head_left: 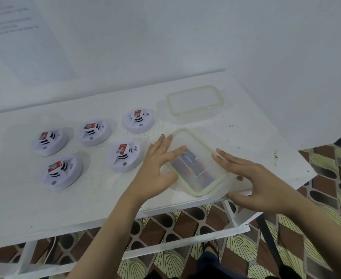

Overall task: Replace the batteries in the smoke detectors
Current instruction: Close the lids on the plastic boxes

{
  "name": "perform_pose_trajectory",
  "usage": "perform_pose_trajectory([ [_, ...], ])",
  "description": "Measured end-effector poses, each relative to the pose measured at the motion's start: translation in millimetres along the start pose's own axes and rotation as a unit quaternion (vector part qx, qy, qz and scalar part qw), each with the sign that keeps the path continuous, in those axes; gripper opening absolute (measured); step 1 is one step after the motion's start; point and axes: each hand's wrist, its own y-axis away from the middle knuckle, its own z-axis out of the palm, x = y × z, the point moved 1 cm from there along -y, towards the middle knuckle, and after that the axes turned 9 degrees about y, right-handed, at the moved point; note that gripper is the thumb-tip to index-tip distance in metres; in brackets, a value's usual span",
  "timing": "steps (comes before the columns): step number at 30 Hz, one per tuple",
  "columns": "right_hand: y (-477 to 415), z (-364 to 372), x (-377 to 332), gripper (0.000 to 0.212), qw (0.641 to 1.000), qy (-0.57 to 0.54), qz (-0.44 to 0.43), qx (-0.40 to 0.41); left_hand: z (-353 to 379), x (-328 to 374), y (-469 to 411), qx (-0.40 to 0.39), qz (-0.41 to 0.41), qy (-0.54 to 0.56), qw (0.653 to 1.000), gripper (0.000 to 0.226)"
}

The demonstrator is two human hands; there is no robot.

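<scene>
Clear rounded plastic box [198, 146], green rim, long axis far-left to near-right, left hand [155, 168] spread on top, right hand [254, 182] flat alongside

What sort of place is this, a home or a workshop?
Likely a plain indoor room, perhaps a home, arranged for a task: a scuffed white table against a bare wall, patterned floor tiles, and a written sheet on that wall.

Clearance on the tabletop.
I see bare table [14, 198] along the near left edge. Five smoke detectors [95, 131] crowd the middle, a lidded container [195, 150] blocks the near right corner, an open container [194, 100] sits behind it, and a wall [286, 77] closes the right.
</scene>
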Motion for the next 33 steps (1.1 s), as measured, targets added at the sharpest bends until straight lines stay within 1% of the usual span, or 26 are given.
perform_pose_trajectory([
  [1,0,-1,-1,0.081,1.0,0.0,-0.001,-0.003,4,0,4,0.009,0.016,-0.013,1.0,0.065],
  [2,1,-1,-1,0.079,1.0,0.007,-0.002,-0.001,10,0,9,0.016,0.029,-0.032,0.999,0.071],
  [4,-1,2,-2,0.077,1.0,0.017,0.002,0.012,23,1,17,0.023,0.046,-0.079,0.996,0.088],
  [6,-3,7,-3,0.073,0.999,0.03,0.009,0.04,35,1,21,0.03,0.057,-0.111,0.992,0.101],
  [7,-3,10,-4,0.071,0.998,0.031,0.014,0.058,38,0,22,0.036,0.058,-0.117,0.991,0.104],
  [9,-1,18,-7,0.068,0.996,0.021,0.022,0.089,39,-2,21,0.048,0.062,-0.114,0.99,0.104],
  [11,2,26,-9,0.068,0.992,0.025,0.025,0.122,38,-6,20,0.056,0.087,-0.113,0.988,0.101],
  [14,4,33,-13,0.068,0.983,0.084,0.027,0.162,39,-12,16,0.069,0.123,-0.122,0.982,0.095],
  [17,0,37,-16,0.061,0.968,0.148,0.013,0.202,40,-16,10,0.088,0.165,-0.129,0.974,0.09],
  [19,-2,40,-18,0.055,0.961,0.154,0.01,0.228,39,-20,7,0.096,0.186,-0.138,0.968,0.087],
  [21,-2,43,-19,0.053,0.959,0.151,0.01,0.241,35,-22,6,0.089,0.187,-0.138,0.969,0.087],
  [24,-2,41,-17,0.058,0.97,0.096,0.026,0.221,25,-21,4,0.057,0.174,-0.124,0.975,0.087],
  [25,-2,38,-15,0.059,0.975,0.068,0.031,0.207,21,-20,3,0.058,0.17,-0.103,0.978,0.082],
  [27,-6,24,-12,0.064,0.986,0.0,0.047,0.161,14,-17,0,0.094,0.139,-0.046,0.985,0.064],
  [29,-9,6,-7,0.065,0.99,-0.054,0.072,0.105,6,-12,-6,0.153,0.063,-0.018,0.986,0.044],
  [30,-10,-3,-5,0.063,0.99,-0.069,0.086,0.083,2,-12,-9,0.164,0.014,0.002,0.986,0.035],
  [32,-11,-14,1,0.062,0.987,-0.087,0.123,0.054,-7,-14,-18,0.133,-0.066,0.114,0.982,0.024],
  [33,-10,-17,4,0.066,0.985,-0.083,0.144,0.044,-11,-16,-21,0.113,-0.084,0.17,0.975,0.028],
])
